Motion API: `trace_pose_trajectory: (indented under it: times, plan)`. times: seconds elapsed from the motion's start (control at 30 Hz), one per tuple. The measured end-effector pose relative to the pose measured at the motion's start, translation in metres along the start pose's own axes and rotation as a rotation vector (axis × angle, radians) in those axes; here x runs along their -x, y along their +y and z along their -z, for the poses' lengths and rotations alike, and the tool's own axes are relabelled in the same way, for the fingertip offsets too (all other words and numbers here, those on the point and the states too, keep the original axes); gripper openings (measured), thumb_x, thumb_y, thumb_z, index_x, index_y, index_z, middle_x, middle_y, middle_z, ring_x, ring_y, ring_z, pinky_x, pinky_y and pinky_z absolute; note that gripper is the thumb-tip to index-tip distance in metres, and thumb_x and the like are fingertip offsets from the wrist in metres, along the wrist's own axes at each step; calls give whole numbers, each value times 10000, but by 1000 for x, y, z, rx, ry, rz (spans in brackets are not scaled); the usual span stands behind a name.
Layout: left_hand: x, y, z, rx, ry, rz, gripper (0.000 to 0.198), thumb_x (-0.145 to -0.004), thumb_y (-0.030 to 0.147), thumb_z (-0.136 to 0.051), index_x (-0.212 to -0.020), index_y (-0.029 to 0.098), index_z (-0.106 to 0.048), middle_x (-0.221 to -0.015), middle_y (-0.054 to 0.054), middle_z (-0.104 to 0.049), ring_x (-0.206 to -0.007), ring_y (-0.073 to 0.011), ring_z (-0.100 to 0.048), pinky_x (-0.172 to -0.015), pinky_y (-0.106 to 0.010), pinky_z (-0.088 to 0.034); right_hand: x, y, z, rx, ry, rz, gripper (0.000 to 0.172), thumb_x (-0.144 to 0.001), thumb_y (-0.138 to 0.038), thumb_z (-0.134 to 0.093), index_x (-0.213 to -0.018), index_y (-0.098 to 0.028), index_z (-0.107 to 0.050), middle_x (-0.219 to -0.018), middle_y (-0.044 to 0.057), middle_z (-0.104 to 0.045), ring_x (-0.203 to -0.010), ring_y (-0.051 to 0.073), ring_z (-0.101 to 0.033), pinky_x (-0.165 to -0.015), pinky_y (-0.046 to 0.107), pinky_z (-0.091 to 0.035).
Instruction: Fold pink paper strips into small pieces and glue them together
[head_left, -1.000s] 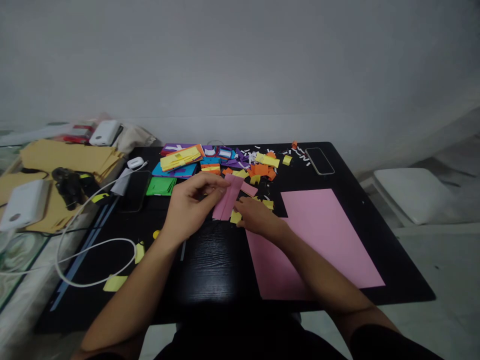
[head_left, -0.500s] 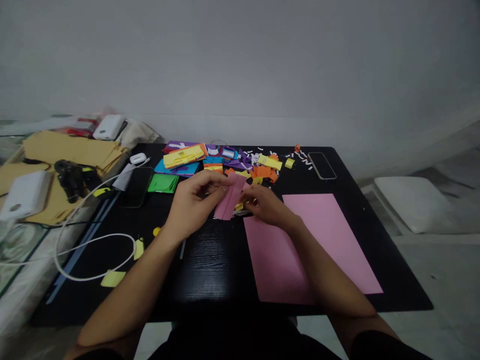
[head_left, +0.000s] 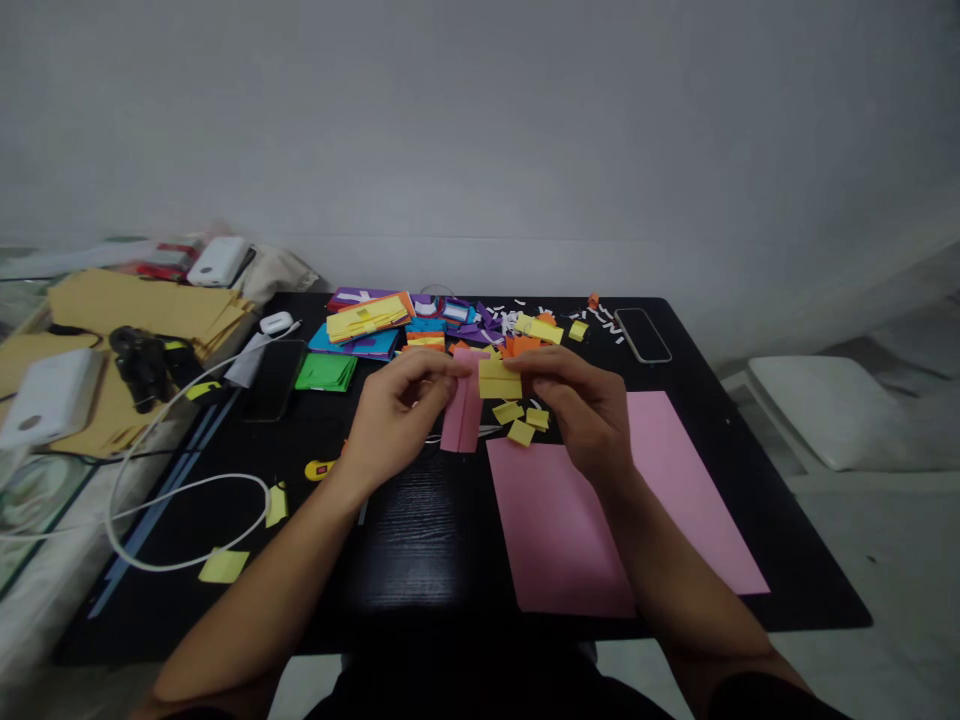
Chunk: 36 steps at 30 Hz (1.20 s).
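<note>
Between the fingers and thumb of my left hand (head_left: 401,415) is a creased pink paper strip (head_left: 462,415), held upright over the black table. My right hand (head_left: 589,410) pinches a small folded piece of yellow paper (head_left: 499,379) just right of the strip. Several loose yellow paper pieces (head_left: 521,432) lie beneath my right hand. Under my right forearm rests a large pink sheet (head_left: 559,530), with a second pink sheet (head_left: 697,500) beside it on the right.
Folded yellow strips (head_left: 367,317), green paper (head_left: 326,370) and purple, blue and orange scraps crowd the table's back. A phone (head_left: 643,335) lies back right, another phone (head_left: 275,380) left. A white cable (head_left: 187,567) loops near a yellow cutter (head_left: 319,470).
My right hand has come up and right from the yellow scraps with a small yellow paper in its fingers. My left hand still holds the pink strip, now slightly farther right.
</note>
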<state>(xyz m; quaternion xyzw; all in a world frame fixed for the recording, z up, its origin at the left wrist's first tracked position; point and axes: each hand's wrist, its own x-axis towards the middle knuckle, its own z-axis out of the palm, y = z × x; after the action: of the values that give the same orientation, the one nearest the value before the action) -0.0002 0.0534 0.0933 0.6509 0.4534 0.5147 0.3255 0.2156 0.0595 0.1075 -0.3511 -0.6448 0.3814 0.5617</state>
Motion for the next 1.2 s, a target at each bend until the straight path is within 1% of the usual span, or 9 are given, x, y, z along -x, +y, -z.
trace_pose_trajectory:
  times: [0.13, 0.23, 0.3, 0.43, 0.53, 0.67, 0.87, 1.03, 1.2]
  plan:
    - [3, 3, -6, 94, -25, 46, 118, -976, 288, -685, -987, 203, -766, -888, -18, -736, -724, -129, -650, -668, -260, -530, 2, 7, -9, -44, 13, -78, 86, -910, -243, -785, -986, -264, -818, -981, 15, -794, -908, 180, -756, -835, 341, -658]
    - [4, 1, -13, 182, 5, 90, 139, -908, 305, -791, -959, 203, -711, -804, 13, -711, -660, -109, -644, -607, -219, -519, 4, 15, -15, -112, 53, -143, 201, -854, -264, -860, -1027, -261, -759, -912, -7, -787, -856, 170, -769, -822, 329, -666]
    - [4, -1, -17, 243, 45, 94, 183, -877, 269, -824, -980, 209, -685, -809, 22, -713, -684, -107, -670, -631, -211, -543, 5, 18, -17, -105, 83, -162, 266, -825, -282, -892, -1030, -260, -723, -880, -14, -778, -827, 165, -766, -795, 316, -661]
    - [3, -1, -20, 308, 102, 63, 253, -847, 198, -845, -1045, 219, -690, -852, 23, -743, -720, -101, -703, -679, -209, -579, 4, 20, -18, -32, 123, -154, 267, -816, -315, -906, -999, -250, -723, -975, 4, -775, -801, 144, -731, -763, 300, -644]
    - [4, 2, -19, 288, 88, 46, 297, -850, 187, -848, -1120, 222, -732, -899, 5, -774, -740, -107, -722, -693, -219, -594, 3, 18, -16, -83, 73, -197, 293, -798, -373, -927, -993, -240, -755, -970, 17, -788, -841, 166, -753, -792, 319, -658]
    - [4, 4, -16, 228, 70, -8, 354, -853, 175, -851, -1190, 248, -769, -852, 18, -767, -701, -104, -712, -657, -214, -589, 4, 15, -16, -120, 55, -242, 228, -798, -372, -931, -928, -236, -803, -898, 18, -814, -850, 188, -785, -818, 339, -668]
    - [4, 2, -13, 159, 83, -65, 163, -907, 211, -822, -1065, 245, -802, -946, -11, -823, -750, -122, -767, -687, -230, -637, 6, 9, -18, -166, 45, -226, 157, -816, -251, -900, -960, -265, -838, -933, 3, -841, -872, 187, -811, -849, 346, -684]
    - [4, 2, -12, 142, 95, -53, 195, -880, 234, -854, -1068, 235, -801, -925, -12, -823, -756, -136, -772, -703, -250, -656, 7, 7, -18, -164, 38, -216, 167, -821, -229, -884, -978, -269, -843, -946, 1, -847, -888, 191, -819, -869, 352, -694]
    - [4, 6, -12, 146, 99, -17, 201, -860, 258, -872, -1048, 229, -806, -920, -17, -824, -729, -132, -761, -710, -261, -659, 7, 6, -18, -166, 28, -204, 156, -826, -287, -899, -971, -277, -843, -952, 4, -849, -896, 203, -824, -890, 385, -705]
